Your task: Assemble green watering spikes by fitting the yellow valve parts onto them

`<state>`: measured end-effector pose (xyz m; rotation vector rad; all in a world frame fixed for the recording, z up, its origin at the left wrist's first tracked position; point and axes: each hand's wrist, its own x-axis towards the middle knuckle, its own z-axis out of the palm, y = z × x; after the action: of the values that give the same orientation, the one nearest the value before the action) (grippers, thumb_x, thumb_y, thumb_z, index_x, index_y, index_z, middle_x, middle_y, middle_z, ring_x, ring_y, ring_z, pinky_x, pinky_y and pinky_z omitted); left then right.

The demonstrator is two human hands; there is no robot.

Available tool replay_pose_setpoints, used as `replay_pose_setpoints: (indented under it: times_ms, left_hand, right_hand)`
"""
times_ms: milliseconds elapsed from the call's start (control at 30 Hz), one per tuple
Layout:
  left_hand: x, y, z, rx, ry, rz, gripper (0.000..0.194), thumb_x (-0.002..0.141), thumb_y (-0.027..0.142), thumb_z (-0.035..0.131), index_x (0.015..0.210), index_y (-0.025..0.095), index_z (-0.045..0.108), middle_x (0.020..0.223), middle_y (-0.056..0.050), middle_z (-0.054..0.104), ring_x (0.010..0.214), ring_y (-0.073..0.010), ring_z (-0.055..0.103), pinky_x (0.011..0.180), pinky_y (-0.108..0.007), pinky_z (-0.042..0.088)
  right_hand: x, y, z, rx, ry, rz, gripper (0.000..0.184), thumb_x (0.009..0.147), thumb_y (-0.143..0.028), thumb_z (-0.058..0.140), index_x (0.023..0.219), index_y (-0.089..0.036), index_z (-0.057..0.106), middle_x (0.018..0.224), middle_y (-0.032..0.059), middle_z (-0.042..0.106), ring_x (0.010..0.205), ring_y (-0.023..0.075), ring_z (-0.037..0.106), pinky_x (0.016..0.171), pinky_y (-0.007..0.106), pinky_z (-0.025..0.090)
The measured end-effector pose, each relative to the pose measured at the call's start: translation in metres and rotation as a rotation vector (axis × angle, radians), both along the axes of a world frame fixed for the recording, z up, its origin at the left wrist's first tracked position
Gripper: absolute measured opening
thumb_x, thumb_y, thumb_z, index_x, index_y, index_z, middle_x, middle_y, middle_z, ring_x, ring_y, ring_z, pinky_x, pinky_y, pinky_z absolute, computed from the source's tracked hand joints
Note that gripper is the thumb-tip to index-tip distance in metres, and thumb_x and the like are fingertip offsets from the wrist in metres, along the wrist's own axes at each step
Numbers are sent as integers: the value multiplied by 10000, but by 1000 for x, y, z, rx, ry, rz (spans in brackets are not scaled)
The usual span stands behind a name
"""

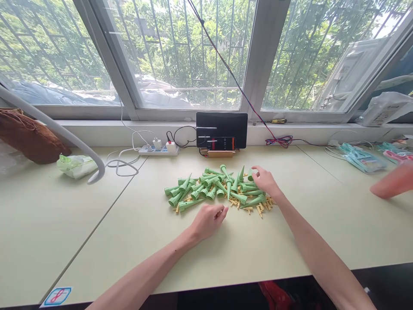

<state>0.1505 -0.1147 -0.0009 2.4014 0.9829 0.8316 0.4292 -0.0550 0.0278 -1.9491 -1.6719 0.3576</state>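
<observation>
A heap of green plastic cone spikes (213, 187) lies on the pale table (145, 241), mixed with small yellow pegs (254, 209) along its near edge. My left hand (208, 220) rests on the table just in front of the heap, fingers curled together, possibly pinching something small that I cannot make out. My right hand (264, 180) reaches over the right side of the heap, its fingertips pinched around a green cone at the top of the pile.
A dark tablet (221, 129) and a phone (221, 144) stand on a wooden stand behind the heap. A power strip (158, 150) with cables lies left of it. A brown bag (29, 135), a wipes pack (76, 165), and another person's arm (393, 183) at the right edge.
</observation>
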Motion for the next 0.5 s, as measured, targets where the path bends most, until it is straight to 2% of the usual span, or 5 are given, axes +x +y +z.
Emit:
replay_pose_setpoints:
  times_ms: [267, 367, 433, 500]
  left_hand:
    - [1, 0, 3, -29, -49, 2, 447, 979, 303, 401, 563, 177, 301, 520, 61, 198, 485, -84, 179, 516, -261, 187]
    - [1, 0, 7, -86, -143, 26, 445, 987, 345, 395, 581, 170, 433, 487, 57, 320, 463, -77, 258, 507, -244, 230]
    - [0, 0, 10, -173, -232, 51, 431, 994, 390, 385, 678, 156, 562, 498, 40, 447, 448, -76, 331, 501, -229, 279]
    - [0, 0, 14, -298, -328, 67, 437, 997, 445, 363, 824, 143, 628, 538, 24, 536, 425, -76, 384, 490, -220, 328]
  right_hand:
    - [-10, -19, 21, 212, 255, -116, 311, 924, -352, 452, 1120, -173, 615, 831, 76, 689, 622, 180, 622, 623, 276, 449]
    - [-31, -37, 31, 374, 349, -105, 351, 964, -420, 383, 1150, -178, 559, 822, 72, 667, 530, 155, 564, 534, 265, 428]
    - [-50, -51, 32, 447, 371, -66, 359, 986, -431, 337, 1175, -189, 523, 804, 59, 649, 506, 146, 532, 497, 256, 408]
    - [-71, -64, 28, 468, 355, -16, 330, 988, -425, 338, 1153, -204, 519, 787, 46, 639, 529, 148, 551, 517, 255, 428]
